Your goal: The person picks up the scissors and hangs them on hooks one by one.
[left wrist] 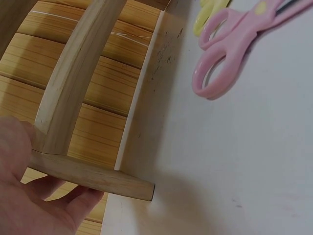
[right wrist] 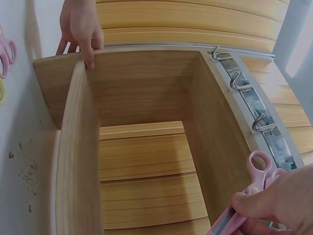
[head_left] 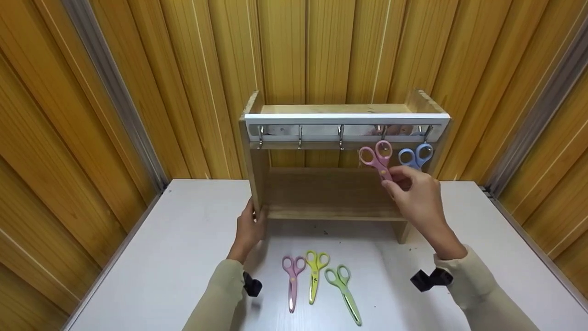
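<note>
My right hand pinches pink scissors below the handles, finger rings uppermost. In the head view, one ring overlaps the lower end of the second hook from the right. Blue scissors hang at the rightmost hook, partly hidden behind my right hand. My left hand grips the left side panel of the wooden rack, the thumb at the inner side and the fingers round the outside. Its thumb tip also shows by the lower shelf in the right wrist view.
Several metal hooks line the white-edged rail across the rack's top front. On the white table, before the rack, lie another pair of pink scissors, yellow scissors and green scissors. Wood-patterned walls enclose the table.
</note>
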`<state>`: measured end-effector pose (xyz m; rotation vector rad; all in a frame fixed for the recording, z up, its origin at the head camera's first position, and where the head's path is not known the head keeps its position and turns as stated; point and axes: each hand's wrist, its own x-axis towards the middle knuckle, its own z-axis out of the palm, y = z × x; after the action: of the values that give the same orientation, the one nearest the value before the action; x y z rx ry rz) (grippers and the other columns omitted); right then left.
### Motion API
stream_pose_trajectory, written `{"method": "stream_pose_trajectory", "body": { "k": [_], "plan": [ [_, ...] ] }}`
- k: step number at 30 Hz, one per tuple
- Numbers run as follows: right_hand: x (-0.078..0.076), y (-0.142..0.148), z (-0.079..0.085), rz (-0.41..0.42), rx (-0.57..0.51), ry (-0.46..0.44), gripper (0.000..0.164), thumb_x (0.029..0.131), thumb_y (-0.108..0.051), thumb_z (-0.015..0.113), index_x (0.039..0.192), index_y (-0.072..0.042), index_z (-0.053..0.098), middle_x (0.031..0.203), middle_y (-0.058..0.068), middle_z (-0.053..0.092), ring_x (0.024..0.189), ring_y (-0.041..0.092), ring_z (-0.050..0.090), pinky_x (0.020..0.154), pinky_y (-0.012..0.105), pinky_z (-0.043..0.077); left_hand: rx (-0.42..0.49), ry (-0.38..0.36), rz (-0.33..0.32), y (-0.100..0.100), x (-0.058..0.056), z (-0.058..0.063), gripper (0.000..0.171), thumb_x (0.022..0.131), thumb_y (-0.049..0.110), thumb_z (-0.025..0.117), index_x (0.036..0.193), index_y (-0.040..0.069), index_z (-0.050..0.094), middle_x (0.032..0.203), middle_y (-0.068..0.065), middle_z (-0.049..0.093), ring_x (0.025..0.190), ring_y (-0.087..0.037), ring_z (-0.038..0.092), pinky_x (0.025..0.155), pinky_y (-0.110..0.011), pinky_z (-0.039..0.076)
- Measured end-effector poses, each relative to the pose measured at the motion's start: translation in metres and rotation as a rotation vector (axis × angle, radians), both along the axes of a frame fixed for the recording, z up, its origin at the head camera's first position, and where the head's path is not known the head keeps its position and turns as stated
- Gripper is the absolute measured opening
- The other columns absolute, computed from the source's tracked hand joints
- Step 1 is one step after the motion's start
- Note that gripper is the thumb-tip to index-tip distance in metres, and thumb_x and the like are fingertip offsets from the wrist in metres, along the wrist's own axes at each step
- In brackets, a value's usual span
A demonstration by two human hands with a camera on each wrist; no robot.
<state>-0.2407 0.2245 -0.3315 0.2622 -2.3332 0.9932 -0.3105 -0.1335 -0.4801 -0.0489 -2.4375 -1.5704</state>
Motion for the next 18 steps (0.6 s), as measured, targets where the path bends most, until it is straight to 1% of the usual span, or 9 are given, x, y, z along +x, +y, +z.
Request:
{"method": "stream_pose_trajectory", "body": {
  "k": [5,9,14,18],
  "plan": [
    [-0.003,-0.002,-0.005,-0.005,-0.011,-0.001,0.019,0.093,-0.008,0.078,0.109,0.0,0.075,0.092,0.013,0.075,0.078,0.024,0.065,0.064,0.009,0.048,0.005,-0.006,0.001,0.0,0.0,0.0,0.057,0.109,0.024,0.052,0.162,0.014,0.032,0.155,-0.016,0.048,0.132,-0.033,0.057,0.105,-0.049,0.051],
    [-0.005,-0.003,-0.008,-0.013,-0.022,-0.005,0.019,0.093,-0.009,0.078,0.109,0.0,0.075,0.093,0.013,0.074,0.08,0.024,0.066,0.065,0.008,0.048,0.019,-0.007,-0.004,0.0,0.0,0.0,0.058,0.109,0.023,0.053,0.162,0.014,0.032,0.156,-0.016,0.047,0.133,-0.033,0.056,0.106,-0.049,0.05],
    [-0.008,-0.003,-0.013,-0.011,-0.033,0.013,0.018,0.093,-0.01,0.077,0.108,0.0,0.074,0.092,0.012,0.074,0.08,0.023,0.066,0.066,0.007,0.046,0.02,-0.002,-0.003,0.001,-0.001,0.0,0.058,0.109,0.021,0.052,0.162,0.013,0.031,0.155,-0.017,0.048,0.132,-0.033,0.057,0.103,-0.048,0.052],
    [-0.011,-0.003,-0.016,-0.002,-0.037,0.036,0.017,0.093,-0.01,0.076,0.107,0.0,0.073,0.09,0.011,0.073,0.079,0.021,0.066,0.066,0.006,0.046,0.016,-0.02,0.002,0.001,0.0,0.0,0.059,0.109,0.022,0.052,0.163,0.014,0.029,0.155,-0.017,0.047,0.13,-0.034,0.058,0.1,-0.047,0.054]
  ]
}}
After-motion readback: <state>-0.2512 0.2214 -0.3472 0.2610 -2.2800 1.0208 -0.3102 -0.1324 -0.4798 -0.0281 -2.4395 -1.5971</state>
